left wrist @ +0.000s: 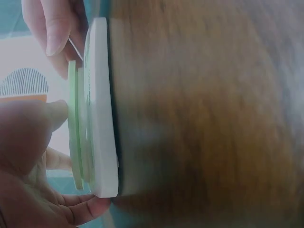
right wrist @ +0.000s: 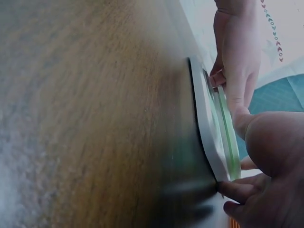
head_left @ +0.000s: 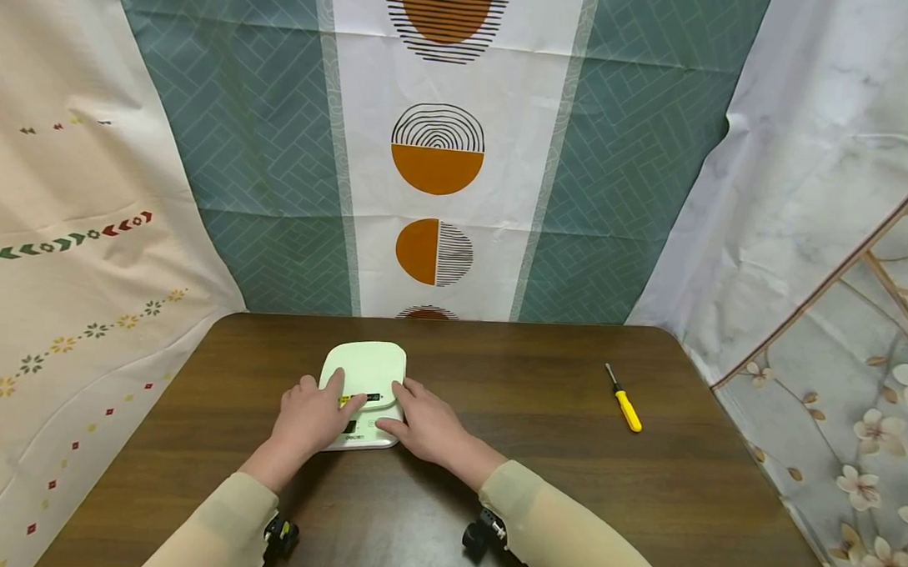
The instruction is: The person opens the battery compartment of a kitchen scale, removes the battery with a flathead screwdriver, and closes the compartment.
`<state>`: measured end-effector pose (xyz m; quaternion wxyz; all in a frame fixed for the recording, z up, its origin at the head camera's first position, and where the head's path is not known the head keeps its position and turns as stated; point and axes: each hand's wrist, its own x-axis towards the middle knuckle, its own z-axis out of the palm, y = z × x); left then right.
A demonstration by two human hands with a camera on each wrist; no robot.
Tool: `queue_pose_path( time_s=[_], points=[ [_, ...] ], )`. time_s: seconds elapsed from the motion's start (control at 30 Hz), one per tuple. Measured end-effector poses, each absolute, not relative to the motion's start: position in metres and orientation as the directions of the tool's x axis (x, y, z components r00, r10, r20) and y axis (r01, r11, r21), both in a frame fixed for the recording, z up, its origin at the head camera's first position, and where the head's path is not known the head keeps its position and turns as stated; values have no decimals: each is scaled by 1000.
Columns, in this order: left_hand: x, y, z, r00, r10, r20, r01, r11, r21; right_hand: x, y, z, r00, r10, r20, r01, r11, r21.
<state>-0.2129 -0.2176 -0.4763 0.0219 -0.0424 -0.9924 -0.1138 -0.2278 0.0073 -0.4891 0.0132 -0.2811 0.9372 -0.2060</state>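
Note:
A pale green kitchen scale (head_left: 366,364) lies on the brown table, its rounded weighing plate above a white base (left wrist: 104,109). A small display and printing show near its front edge, along with a yellow-and-black label on the plate. My left hand (head_left: 310,414) grips the scale's left side, thumb and index finger on the plate and other fingers down at the edge. From the right, my right hand (head_left: 430,424) holds the opposite side, its thumb over the front part and its fingers at the side edge (right wrist: 230,142).
A screwdriver (head_left: 626,409) with a yellow handle lies on the right part of the table (head_left: 540,387), tip pointing away. Patterned cloths hang behind the table (head_left: 279,144) and along both sides. Dark wrist cameras (head_left: 483,535) sit under the sleeves.

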Motion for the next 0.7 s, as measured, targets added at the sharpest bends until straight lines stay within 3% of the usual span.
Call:
queue_pose_path(
  time_s=[0.7],
  points=[
    [-202,-193,-475,-985,134,110,154,968,201,-218,32,-489,-871,-484,80,-463,757,-461]
  ],
)
